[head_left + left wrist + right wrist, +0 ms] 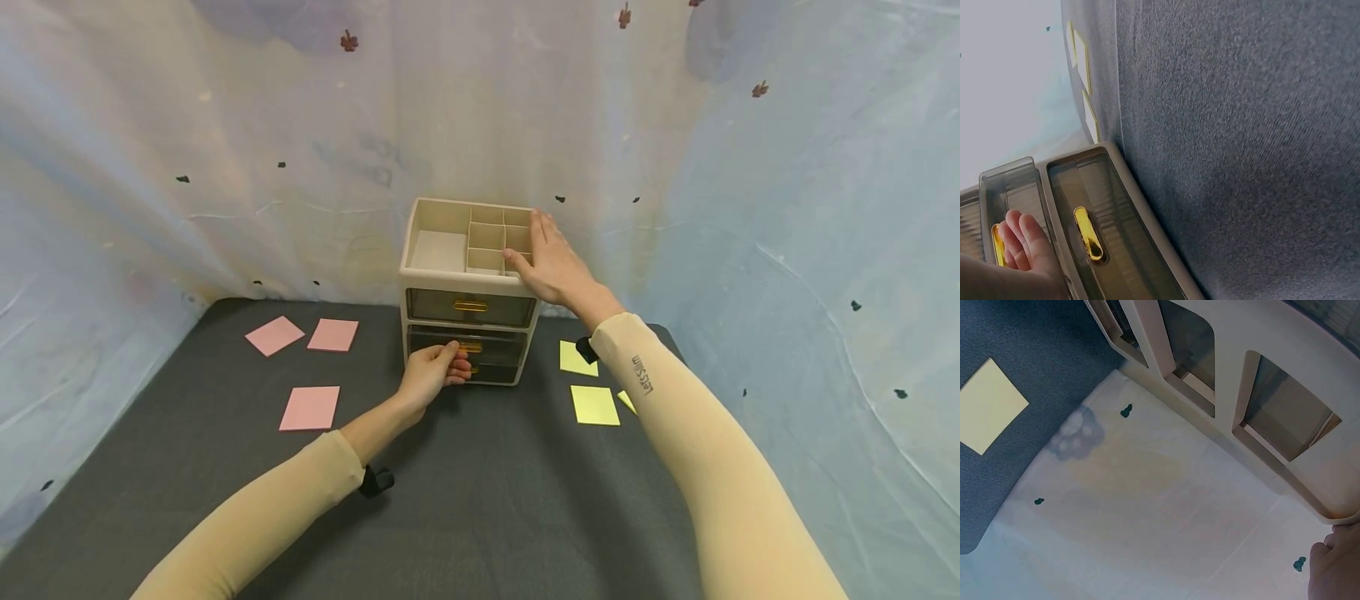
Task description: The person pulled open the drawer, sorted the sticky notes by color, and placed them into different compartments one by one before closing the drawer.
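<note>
A cream desktop drawer organizer [465, 276] has smoky drawers with gold handles. My left hand [431, 371] pinches the gold handle [998, 245] of the middle drawer [1009, 182], which sticks out a little past the frame. Below it, the bottom drawer [1119, 222] is closed, as is the top drawer [431, 306]. My right hand [558, 267] rests along the organizer's upper right edge with fingers extended, the thumb over the small top compartments. Only part of that hand appears in the right wrist view.
Several pink sticky notes [310, 408] lie on the dark tabletop [480, 500] left of the organizer. Yellow sticky notes [596, 405] lie at its right, one partly behind the right sleeve. A patterned curtain [480, 100] hangs behind.
</note>
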{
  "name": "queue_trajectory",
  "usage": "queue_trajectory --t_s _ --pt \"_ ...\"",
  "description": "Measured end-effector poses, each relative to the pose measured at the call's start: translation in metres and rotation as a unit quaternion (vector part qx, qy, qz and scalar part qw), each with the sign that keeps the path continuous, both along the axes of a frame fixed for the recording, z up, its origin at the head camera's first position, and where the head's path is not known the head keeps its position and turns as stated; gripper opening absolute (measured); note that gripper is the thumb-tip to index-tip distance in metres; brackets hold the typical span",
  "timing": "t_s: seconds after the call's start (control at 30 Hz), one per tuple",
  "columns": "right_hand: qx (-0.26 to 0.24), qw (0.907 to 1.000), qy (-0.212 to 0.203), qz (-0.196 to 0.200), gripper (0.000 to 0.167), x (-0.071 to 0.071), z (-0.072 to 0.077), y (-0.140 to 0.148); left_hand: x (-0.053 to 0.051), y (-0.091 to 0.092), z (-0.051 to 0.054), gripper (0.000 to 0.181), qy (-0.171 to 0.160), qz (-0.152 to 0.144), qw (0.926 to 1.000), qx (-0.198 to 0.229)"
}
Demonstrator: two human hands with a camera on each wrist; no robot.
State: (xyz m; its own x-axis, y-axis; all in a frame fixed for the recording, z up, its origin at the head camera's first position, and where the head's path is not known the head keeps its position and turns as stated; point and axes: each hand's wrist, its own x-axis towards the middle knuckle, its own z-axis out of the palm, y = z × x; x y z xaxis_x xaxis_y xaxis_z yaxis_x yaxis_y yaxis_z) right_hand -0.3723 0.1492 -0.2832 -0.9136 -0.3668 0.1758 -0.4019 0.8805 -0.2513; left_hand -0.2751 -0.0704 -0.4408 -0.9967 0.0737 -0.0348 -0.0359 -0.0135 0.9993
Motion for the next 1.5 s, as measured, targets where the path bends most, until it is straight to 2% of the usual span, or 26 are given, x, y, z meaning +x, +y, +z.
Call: queue_trajectory --t_s 0.27,0.93,1.5 --pt "0.002 1.0000 -0.007 -0.002 0.095 0.000 0.000 0.002 0.011 -0.001 0.000 0.046 0.000 -0.017 0.9999 0.003" --pt "-0.004 1.0000 -0.001 -0.001 0.095 -0.001 0.000 0.005 0.027 0.000 -0.004 0.046 0.004 -0.017 0.9998 0.009" --pt "-0.003 1.0000 -0.002 0.002 0.094 -0.004 0.000 0.004 0.047 -0.002 -0.002 0.038 -0.006 -0.023 0.9995 0.021"
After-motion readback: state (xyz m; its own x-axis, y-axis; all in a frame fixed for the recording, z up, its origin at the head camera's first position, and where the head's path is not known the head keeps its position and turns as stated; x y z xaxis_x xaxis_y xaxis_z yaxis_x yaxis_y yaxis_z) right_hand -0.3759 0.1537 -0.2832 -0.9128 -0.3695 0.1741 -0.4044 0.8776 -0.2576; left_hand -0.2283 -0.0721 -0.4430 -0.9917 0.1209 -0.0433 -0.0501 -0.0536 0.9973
